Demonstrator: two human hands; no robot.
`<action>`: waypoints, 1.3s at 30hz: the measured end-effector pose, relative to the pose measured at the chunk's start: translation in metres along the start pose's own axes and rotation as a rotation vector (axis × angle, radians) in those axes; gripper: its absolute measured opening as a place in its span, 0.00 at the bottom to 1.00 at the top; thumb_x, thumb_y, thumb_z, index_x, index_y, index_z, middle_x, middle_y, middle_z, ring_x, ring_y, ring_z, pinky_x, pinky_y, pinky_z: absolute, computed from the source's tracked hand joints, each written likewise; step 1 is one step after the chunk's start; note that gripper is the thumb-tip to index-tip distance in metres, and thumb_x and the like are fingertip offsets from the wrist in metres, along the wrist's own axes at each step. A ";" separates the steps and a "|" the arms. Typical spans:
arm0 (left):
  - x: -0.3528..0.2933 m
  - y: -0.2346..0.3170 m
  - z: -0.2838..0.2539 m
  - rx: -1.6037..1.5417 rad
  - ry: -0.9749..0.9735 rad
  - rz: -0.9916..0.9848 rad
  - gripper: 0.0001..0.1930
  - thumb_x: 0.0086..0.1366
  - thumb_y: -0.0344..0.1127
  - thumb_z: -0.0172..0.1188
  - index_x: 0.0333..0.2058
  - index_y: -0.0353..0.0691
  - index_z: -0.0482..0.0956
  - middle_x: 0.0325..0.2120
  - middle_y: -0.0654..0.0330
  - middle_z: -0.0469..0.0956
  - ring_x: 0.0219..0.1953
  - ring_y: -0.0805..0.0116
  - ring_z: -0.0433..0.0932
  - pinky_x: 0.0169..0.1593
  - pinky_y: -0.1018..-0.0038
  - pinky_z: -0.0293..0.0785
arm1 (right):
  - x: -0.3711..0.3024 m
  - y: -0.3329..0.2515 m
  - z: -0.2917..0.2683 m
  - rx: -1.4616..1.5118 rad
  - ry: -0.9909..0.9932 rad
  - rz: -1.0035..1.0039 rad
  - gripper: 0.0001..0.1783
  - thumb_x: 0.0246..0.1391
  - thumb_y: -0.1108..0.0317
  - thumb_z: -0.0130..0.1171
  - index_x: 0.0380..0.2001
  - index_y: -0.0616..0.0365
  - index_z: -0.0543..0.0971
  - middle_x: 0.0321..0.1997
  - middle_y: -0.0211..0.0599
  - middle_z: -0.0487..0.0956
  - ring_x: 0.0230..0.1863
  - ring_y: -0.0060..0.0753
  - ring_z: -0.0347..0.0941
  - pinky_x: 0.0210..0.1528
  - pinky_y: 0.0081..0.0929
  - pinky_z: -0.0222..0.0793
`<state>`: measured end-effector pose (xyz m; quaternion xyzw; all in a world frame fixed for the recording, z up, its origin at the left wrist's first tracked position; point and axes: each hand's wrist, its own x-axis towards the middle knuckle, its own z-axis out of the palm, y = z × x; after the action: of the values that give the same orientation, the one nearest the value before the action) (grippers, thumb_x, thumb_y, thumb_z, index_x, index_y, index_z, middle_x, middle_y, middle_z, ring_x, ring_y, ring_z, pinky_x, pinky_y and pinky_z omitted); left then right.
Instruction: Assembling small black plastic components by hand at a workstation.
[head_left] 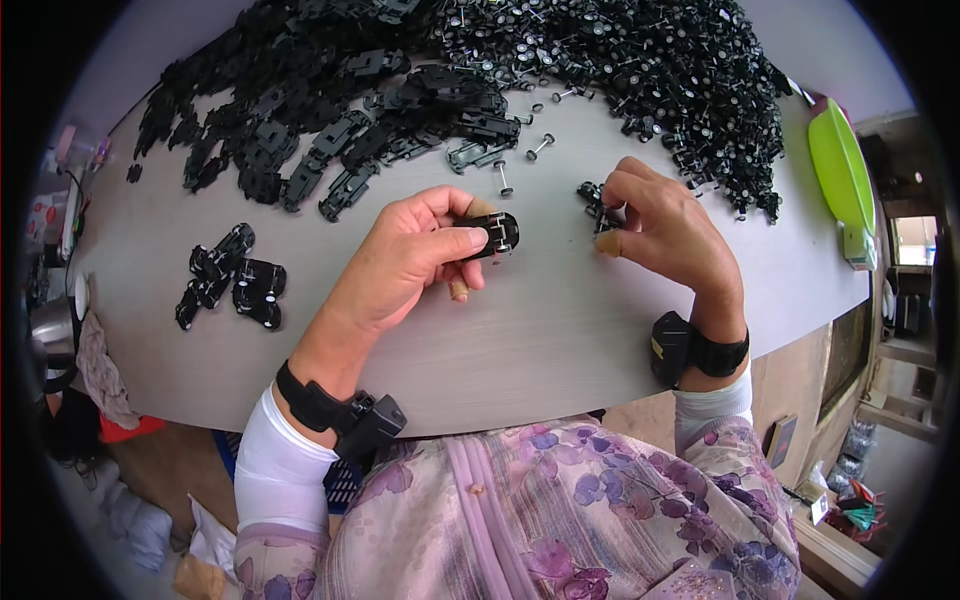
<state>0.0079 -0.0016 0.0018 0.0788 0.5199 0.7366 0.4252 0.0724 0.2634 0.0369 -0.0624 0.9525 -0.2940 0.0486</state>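
My left hand [405, 245] grips a small black toy car chassis [510, 232] between thumb and fingers. A metal axle lies across its exposed side. Tape or a cover wraps some of my fingertips. To its right, my right hand [675, 225] has its fingers curled in a pinch at the tabletop, against small black wheels on a wheel axle [592, 205]. The fingers partly hide those parts. Two loose wheel axles, one standing nearer [503, 178] and one farther back [541, 147], lie beyond my left hand.
A heap of black chassis [340, 130] spreads over the table's far left. A large pile of wheel axles [640, 75] covers the far right. Several toy cars with wheels [258, 290] lie at the left. A lime-green basin [840, 165] stands at the right edge.
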 end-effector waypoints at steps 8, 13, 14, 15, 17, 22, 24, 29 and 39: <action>-0.001 0.000 0.001 0.021 0.009 0.001 0.09 0.63 0.27 0.57 0.41 0.31 0.74 0.30 0.60 0.76 0.23 0.77 0.77 0.25 0.82 0.75 | 0.001 -0.010 0.004 0.136 0.048 -0.123 0.08 0.37 0.76 0.58 0.25 0.66 0.76 0.30 0.42 0.73 0.29 0.43 0.73 0.30 0.33 0.68; 0.001 -0.001 0.000 0.027 -0.002 0.023 0.09 0.63 0.28 0.57 0.41 0.30 0.74 0.29 0.60 0.77 0.23 0.76 0.77 0.24 0.82 0.75 | 0.002 -0.023 0.018 0.137 -0.123 -0.098 0.07 0.40 0.74 0.60 0.25 0.64 0.79 0.27 0.40 0.73 0.28 0.43 0.72 0.29 0.33 0.68; 0.000 0.000 0.001 0.028 -0.002 0.021 0.09 0.63 0.28 0.57 0.41 0.30 0.74 0.29 0.60 0.77 0.23 0.76 0.77 0.24 0.82 0.75 | 0.004 -0.018 0.022 0.172 -0.080 -0.142 0.07 0.42 0.73 0.60 0.27 0.64 0.80 0.23 0.40 0.74 0.25 0.39 0.72 0.28 0.31 0.67; 0.000 -0.001 0.000 0.029 0.004 0.021 0.09 0.63 0.28 0.57 0.41 0.30 0.74 0.29 0.59 0.77 0.22 0.76 0.77 0.24 0.82 0.75 | 0.006 -0.017 0.024 0.174 -0.081 -0.142 0.07 0.42 0.73 0.60 0.27 0.64 0.80 0.23 0.40 0.74 0.25 0.39 0.72 0.28 0.31 0.67; 0.000 -0.001 -0.001 0.031 0.013 0.019 0.09 0.63 0.28 0.57 0.41 0.30 0.74 0.29 0.59 0.77 0.22 0.76 0.77 0.23 0.81 0.75 | 0.009 -0.017 0.028 0.343 -0.102 0.144 0.06 0.45 0.73 0.60 0.28 0.65 0.79 0.20 0.41 0.75 0.21 0.32 0.71 0.27 0.29 0.66; 0.000 0.001 -0.003 0.057 0.127 0.068 0.09 0.63 0.28 0.57 0.40 0.30 0.74 0.29 0.60 0.78 0.22 0.76 0.77 0.23 0.81 0.74 | 0.010 -0.010 0.032 0.289 -0.016 0.100 0.04 0.47 0.77 0.58 0.28 0.66 0.77 0.22 0.30 0.74 0.25 0.18 0.70 0.27 0.18 0.64; 0.001 0.004 -0.007 0.037 0.158 0.082 0.09 0.63 0.29 0.57 0.40 0.30 0.75 0.29 0.60 0.78 0.22 0.76 0.77 0.23 0.81 0.74 | 0.006 -0.022 0.029 0.326 0.100 -0.191 0.05 0.46 0.78 0.59 0.29 0.66 0.76 0.25 0.34 0.74 0.27 0.20 0.71 0.27 0.19 0.64; 0.003 0.002 -0.009 -0.007 0.181 0.100 0.09 0.63 0.30 0.58 0.40 0.32 0.75 0.30 0.59 0.78 0.23 0.75 0.77 0.23 0.80 0.75 | 0.005 -0.048 0.067 0.040 0.036 -0.671 0.06 0.40 0.76 0.59 0.26 0.60 0.75 0.35 0.34 0.72 0.31 0.38 0.70 0.32 0.32 0.71; 0.002 0.000 -0.007 0.013 0.102 0.035 0.14 0.63 0.28 0.56 0.45 0.25 0.74 0.33 0.54 0.78 0.24 0.69 0.81 0.25 0.78 0.79 | 0.011 -0.024 0.051 0.598 0.011 -0.150 0.08 0.43 0.85 0.50 0.28 0.65 0.75 0.28 0.33 0.73 0.30 0.26 0.71 0.34 0.22 0.66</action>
<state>0.0031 -0.0053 -0.0016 0.0531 0.5441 0.7437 0.3847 0.0706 0.2140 0.0078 -0.1137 0.8168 -0.5644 0.0377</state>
